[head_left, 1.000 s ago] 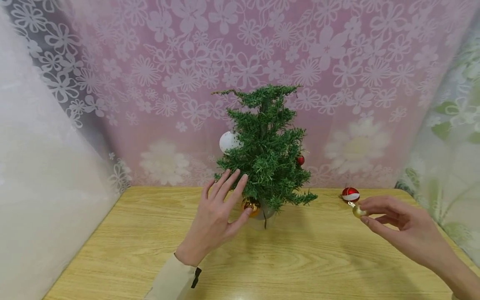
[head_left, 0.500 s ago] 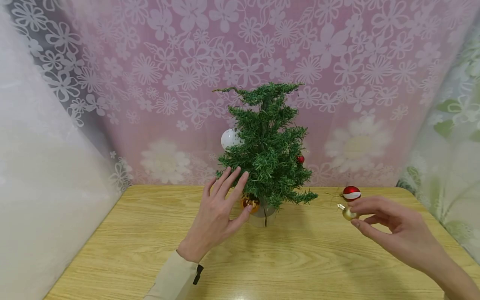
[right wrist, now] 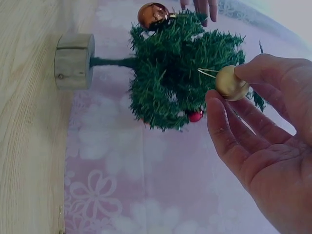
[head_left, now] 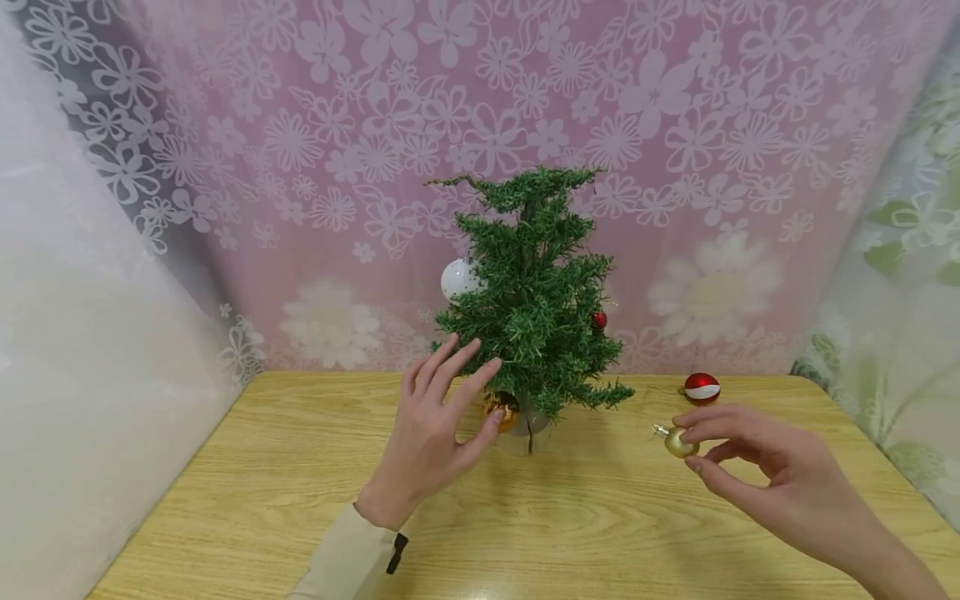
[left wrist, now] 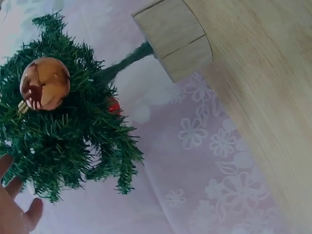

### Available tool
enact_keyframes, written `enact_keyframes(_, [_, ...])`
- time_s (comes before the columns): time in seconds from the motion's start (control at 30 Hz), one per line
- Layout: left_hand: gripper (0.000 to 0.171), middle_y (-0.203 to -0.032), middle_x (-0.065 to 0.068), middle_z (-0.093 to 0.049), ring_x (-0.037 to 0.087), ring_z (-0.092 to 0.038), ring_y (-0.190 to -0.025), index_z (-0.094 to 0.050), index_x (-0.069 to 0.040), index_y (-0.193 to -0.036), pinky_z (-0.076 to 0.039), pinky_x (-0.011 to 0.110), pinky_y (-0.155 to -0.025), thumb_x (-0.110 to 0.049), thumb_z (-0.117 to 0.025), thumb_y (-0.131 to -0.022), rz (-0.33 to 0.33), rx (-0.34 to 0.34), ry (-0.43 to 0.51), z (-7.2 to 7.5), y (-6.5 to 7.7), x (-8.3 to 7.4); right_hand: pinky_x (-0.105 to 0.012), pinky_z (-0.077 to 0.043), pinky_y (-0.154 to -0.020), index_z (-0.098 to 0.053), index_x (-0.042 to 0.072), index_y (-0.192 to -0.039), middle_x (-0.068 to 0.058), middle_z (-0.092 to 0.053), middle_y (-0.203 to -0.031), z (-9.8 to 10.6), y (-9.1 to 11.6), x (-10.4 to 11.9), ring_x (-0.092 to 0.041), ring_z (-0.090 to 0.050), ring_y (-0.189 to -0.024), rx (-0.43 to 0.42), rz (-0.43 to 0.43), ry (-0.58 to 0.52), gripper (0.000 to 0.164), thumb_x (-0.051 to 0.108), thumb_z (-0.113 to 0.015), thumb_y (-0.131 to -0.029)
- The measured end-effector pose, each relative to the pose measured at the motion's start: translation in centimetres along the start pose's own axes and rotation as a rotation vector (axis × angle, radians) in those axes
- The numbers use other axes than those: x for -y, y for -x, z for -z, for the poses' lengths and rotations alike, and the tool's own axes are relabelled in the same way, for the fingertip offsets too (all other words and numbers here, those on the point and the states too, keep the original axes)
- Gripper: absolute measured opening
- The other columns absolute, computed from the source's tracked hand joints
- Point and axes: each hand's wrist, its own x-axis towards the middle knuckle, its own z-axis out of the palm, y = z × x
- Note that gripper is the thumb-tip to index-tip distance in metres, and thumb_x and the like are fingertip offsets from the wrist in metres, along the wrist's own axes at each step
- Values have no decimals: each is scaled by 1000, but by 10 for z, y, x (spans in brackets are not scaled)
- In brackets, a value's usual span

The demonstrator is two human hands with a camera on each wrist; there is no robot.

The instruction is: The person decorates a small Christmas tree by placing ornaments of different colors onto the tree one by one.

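A small artificial Christmas tree (head_left: 536, 308) stands on a round wooden base (left wrist: 175, 39) at the middle back of the table. My left hand (head_left: 431, 425) is spread at the tree's lower left, its fingers relaxed near the branches. An orange-copper bauble (left wrist: 45, 84) hangs on a low branch there, and the left thumb overlaps it in the head view. Between thumb and fingertips, my right hand (head_left: 772, 483) pinches a small gold bauble (right wrist: 231, 83) with a thin hanging loop. It holds this bauble above the table, right of the tree.
On the tree hang a white bauble (head_left: 459, 281) at the left and a small red bauble (head_left: 600, 320) at the right. A red-and-white bauble (head_left: 702, 388) lies on the wooden table (head_left: 300, 492) near its back right. Floral curtains (head_left: 345, 167) close off the back and sides.
The right hand has moved left and slightly nearer with the gold bauble, away from the red-and-white one. My left hand's fingers have shifted slightly.
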Motion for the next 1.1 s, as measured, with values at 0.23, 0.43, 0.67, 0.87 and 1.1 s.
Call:
enact_keyframes(0.23, [26,-123,8,-69,28,-63,-117,-73,-13,-118,-48,44,-92,-25,-59,-100,-143,-137,77,2,-4,-20,-17,-57,-78,-69,-8,-111,-12,-69,-126,-11,-3,6,-12,-68,-115,37,39,26,42,-28,-71,-74])
enact_keyframes(0.43, [20,-113,-1,-72,16,-66,-109,-73,-16,-115,-51,34,-92,-20,-62,-98,-144,-37,262,1,-2,-38,-16,-57,-76,-71,-3,-112,-9,-69,-127,-20,-3,11,-9,-69,-111,59,59,83,35,-18,-74,-80])
enact_keyframes(0.67, [18,-111,-4,-74,8,-67,-105,-73,-16,-113,-51,24,-95,-18,-65,-98,-65,42,450,-4,1,-53,-16,-57,-76,-71,-1,-114,-9,-70,-126,-31,-5,13,-9,-69,-108,78,128,80,24,-1,-74,-90])
enact_keyframes(0.87, [21,-113,-2,-73,8,-68,-106,-71,-14,-118,-51,22,-99,-19,-65,-98,35,134,575,-6,2,-62,-15,-56,-76,-71,1,-113,-7,-70,-126,-38,-7,15,-6,-70,-105,94,131,130,23,1,-74,-91])
enact_keyframes(1.1, [19,-115,-7,-71,4,-67,-110,-70,-18,-118,-54,24,-97,-25,-64,-101,188,279,675,-9,4,-65,-14,-56,-75,-72,9,-114,-5,-70,-124,-45,-9,15,-4,-69,-100,114,107,211,24,4,-75,-91])
